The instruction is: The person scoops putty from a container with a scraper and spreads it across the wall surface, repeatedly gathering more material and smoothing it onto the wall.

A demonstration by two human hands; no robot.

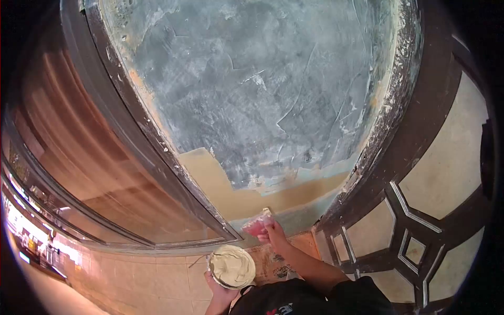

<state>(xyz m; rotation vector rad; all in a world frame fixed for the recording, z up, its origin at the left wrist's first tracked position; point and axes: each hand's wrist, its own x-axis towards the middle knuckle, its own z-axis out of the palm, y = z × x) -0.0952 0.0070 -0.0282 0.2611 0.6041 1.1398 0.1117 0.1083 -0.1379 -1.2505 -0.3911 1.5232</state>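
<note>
My left hand grips a round tub from its lower left side. Cream-coloured putty with a swirled surface fills it nearly to the rim. My right hand is closed around a pinkish-red putty spreader, with a pale smear of putty at its top corner. The spreader overlaps the foot of the wall panel in this view. Above it runs a tan coated band, which rises at the left. The rest of the wall panel is patchy grey-blue with pale streaks.
A dark window frame borders the panel at left, with glass and a brown curtain beyond. On the right stands a dark door with pale panels. The tiled floor below carries dusty stains near my right arm.
</note>
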